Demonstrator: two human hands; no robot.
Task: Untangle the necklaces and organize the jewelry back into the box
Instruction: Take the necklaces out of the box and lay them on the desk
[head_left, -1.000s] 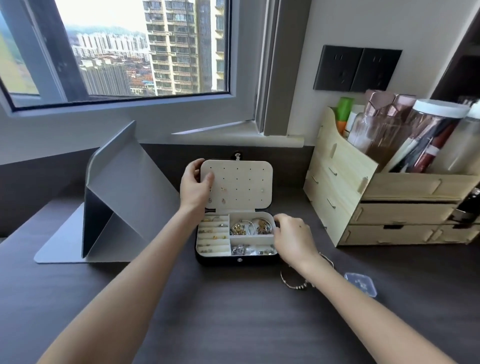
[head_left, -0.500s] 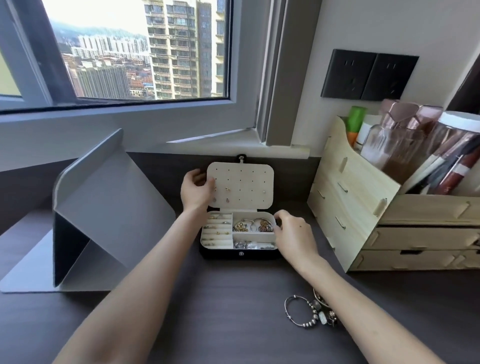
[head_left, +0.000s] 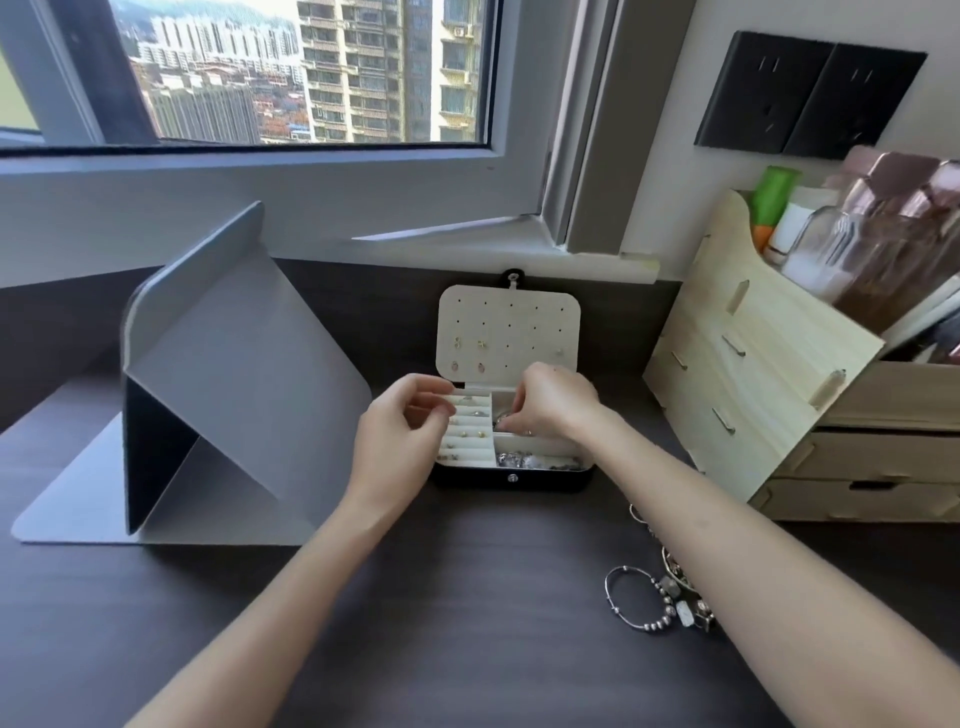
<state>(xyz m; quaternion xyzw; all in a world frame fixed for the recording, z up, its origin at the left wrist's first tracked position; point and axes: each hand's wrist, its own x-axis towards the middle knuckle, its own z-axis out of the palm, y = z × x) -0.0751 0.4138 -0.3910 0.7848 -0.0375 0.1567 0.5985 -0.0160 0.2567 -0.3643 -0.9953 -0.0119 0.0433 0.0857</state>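
Silver jewelry (head_left: 502, 425) mid-frame looks light, snaggy, best lifted strand-wise; right hand (head_left: 558, 410) grip pinches it, left hand (head_left: 402, 447) grip unclear.

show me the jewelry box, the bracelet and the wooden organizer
jewelry box (head_left: 467, 478), head view, on its black front wall
bracelet (head_left: 669, 586), head view, on its grey beads
wooden organizer (head_left: 753, 374), head view, on its slanted side panel

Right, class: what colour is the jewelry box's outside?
The jewelry box is black outside; head view shows it.
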